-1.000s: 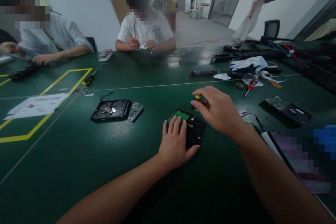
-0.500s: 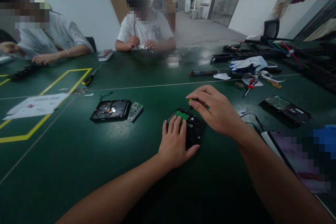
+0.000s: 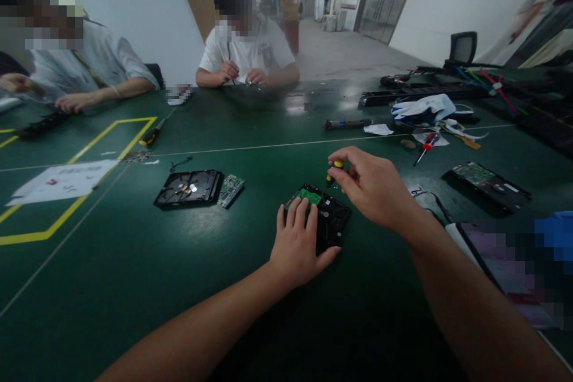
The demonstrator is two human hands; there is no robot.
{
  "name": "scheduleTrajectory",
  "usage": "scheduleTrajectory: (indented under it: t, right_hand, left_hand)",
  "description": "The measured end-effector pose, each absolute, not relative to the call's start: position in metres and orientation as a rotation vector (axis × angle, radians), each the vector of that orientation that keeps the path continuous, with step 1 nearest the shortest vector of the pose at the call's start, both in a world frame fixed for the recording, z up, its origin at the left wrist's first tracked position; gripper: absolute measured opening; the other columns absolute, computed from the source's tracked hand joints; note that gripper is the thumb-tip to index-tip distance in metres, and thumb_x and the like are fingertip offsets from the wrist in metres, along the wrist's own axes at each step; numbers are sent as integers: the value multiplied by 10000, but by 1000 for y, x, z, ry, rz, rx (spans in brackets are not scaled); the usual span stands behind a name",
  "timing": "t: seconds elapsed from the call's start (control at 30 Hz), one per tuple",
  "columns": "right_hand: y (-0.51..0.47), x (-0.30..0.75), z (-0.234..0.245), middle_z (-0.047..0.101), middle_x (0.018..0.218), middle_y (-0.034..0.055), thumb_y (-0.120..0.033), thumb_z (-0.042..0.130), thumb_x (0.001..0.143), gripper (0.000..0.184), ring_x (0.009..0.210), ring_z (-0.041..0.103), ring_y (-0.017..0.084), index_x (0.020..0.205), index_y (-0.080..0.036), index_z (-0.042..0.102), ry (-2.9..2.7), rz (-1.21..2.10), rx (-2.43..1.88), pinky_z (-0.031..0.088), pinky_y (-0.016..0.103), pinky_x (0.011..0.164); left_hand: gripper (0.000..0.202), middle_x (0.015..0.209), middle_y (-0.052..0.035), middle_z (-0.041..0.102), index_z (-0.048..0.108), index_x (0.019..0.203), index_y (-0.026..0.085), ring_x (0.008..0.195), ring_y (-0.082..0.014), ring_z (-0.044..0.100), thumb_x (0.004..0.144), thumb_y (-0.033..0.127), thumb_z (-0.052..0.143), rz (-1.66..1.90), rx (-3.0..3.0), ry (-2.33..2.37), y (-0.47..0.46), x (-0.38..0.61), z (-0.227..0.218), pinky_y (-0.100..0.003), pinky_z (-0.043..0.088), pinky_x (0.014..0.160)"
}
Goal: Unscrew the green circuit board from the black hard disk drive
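Observation:
A black hard drive [image 3: 333, 224] with a green circuit board [image 3: 308, 196] lies on the green table in front of me. My left hand [image 3: 298, 239] is spread over its left part, gripping it down with the fingers on top and the thumb along the near edge. Pinched in the fingertips of my right hand [image 3: 364, 182] is a small yellow and black screwdriver [image 3: 330, 179]. It points steeply down, and its tip meets the far side of the drive near the board. Whether the tip sits in a screw cannot be made out.
On the left lie another hard drive [image 3: 190, 188], a loose circuit board [image 3: 231, 190] and a yellow-black screwdriver [image 3: 153, 133]. To the right are a third drive [image 3: 487, 187], a red screwdriver [image 3: 428, 146] and gloves [image 3: 423, 110]. Two people sit across the table.
The screwdriver has turned more upright and shows its yellow handle; my right fingers have shifted slightly up and right. My left hand and the drive stay put. A person at right walks further right.

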State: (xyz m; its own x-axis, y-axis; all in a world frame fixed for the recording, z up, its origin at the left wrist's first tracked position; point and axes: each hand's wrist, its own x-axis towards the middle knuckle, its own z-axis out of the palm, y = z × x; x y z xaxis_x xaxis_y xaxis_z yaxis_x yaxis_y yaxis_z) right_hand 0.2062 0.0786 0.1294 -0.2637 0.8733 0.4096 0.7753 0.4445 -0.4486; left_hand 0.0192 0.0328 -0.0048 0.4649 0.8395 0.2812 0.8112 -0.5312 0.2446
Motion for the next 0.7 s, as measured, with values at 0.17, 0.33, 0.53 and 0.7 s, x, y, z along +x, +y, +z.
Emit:
scheduleTrajectory:
  t: [0.17, 0.33, 0.53, 0.7]
  right_hand:
    - [80, 209, 129, 713, 1128, 111, -219, 618, 984, 201, 954, 682, 253, 1160, -205, 713, -2117, 135, -1304, 522, 404, 855]
    - [79, 209, 130, 715, 1188, 119, -131, 569, 971, 327, 1084, 682, 271, 1255, -202, 716, -2151, 127, -1242, 521, 447, 972]
    - [81, 208, 129, 759, 1143, 91, -231, 566, 1028, 210, 1069, 705, 252, 1141, -208, 741, -2123, 176, -1195, 525, 421, 976]
    - [79, 207, 131, 760, 1160, 108, -200, 534, 1022, 239, 1033, 717, 255, 1191, -181, 702, -2106, 218, -1270, 532, 412, 927]
  left_hand:
    - [908, 1612, -247, 422, 447, 1545, 106, 1535, -443, 324, 902, 730, 588, 570, 2628, 1479, 33, 19, -6, -691, 201, 1269]
    - [915, 1612, -245, 423, 444, 1551, 102, 1539, -442, 319, 905, 735, 580, 566, 2633, 1484, 33, 19, -8, -686, 198, 1273]
    - [904, 1612, -234, 430, 447, 1552, 118, 1534, -439, 331, 902, 731, 587, 590, 2635, 1489, 32, 20, -7, -685, 204, 1272]
    - [907, 1602, -248, 438, 448, 1546, 99, 1532, -443, 328, 907, 728, 584, 574, 2641, 1483, 33, 20, -6, -696, 210, 1265]
